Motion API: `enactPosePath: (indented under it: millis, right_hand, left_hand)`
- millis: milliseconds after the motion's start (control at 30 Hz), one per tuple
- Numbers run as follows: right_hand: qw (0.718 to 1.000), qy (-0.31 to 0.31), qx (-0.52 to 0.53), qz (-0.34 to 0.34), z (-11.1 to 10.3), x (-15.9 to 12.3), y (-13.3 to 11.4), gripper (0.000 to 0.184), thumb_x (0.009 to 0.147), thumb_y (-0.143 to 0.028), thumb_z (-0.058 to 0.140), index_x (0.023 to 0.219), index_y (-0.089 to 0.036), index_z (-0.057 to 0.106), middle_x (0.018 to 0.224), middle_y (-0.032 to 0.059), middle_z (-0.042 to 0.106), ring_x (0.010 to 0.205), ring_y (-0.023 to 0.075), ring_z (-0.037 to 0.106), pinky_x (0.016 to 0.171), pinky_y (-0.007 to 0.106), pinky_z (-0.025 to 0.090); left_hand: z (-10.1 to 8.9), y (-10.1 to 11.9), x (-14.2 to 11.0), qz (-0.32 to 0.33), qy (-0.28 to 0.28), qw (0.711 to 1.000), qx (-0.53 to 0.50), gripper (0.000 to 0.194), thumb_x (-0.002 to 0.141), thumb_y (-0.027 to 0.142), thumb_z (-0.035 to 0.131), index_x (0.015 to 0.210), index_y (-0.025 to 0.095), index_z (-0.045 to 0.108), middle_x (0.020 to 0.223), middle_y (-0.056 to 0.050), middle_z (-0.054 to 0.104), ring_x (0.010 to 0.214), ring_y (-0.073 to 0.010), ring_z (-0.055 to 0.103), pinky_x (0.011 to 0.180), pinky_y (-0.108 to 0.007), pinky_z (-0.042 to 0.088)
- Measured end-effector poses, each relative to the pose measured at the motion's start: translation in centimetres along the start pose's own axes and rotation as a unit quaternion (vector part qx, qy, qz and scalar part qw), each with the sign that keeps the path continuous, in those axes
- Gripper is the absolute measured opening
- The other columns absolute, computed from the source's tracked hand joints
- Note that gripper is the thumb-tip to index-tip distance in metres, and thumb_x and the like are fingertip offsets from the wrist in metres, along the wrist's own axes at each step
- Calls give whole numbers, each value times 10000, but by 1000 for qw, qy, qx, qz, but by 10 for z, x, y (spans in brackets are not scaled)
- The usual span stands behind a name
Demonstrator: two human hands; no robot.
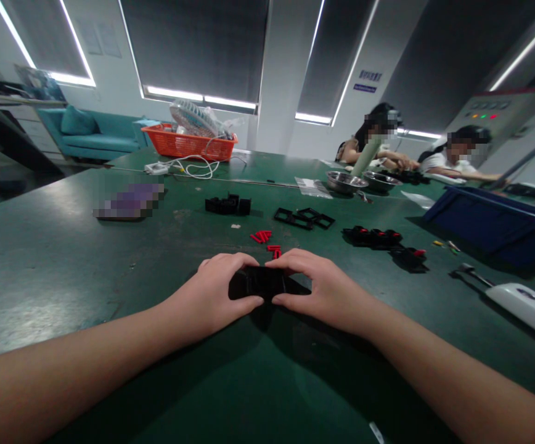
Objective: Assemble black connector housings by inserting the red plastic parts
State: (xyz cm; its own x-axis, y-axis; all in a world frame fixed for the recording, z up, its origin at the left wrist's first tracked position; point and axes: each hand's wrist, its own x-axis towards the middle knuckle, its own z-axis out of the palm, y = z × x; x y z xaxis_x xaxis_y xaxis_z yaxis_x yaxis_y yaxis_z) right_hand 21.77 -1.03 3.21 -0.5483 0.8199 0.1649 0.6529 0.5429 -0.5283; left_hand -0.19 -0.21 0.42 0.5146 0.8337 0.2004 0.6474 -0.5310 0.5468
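Both my hands grip one black plastic part low over the green table. My left hand wraps its left end, thumb underneath and fingers curled over the top. My right hand pinches the right end the same way. Just beyond the part lie several small red pieces. Farther back sit a cluster of black blocks, flat black frames, and black parts with red inserts.
A dark blue bin stands at the right, with a white tool in front of it. An orange basket and a white cable sit at the far side. Two metal bowls stand near two seated people.
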Motion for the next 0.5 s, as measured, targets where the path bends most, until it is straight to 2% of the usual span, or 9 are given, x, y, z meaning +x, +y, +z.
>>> enactPosePath:
  millis: [500]
  right_hand:
    - [1000, 5, 7, -1, 1, -1, -1, 371, 772, -176, 765, 1129, -187, 663, 1105, 72, 675, 1043, 223, 628, 931, 399, 495]
  left_hand:
    - [-1, 1, 1, -5, -11, 1000, 20, 417, 753, 287, 650, 1160, 203, 616, 1210, -105, 673, 1152, -326, 590, 996, -501, 445]
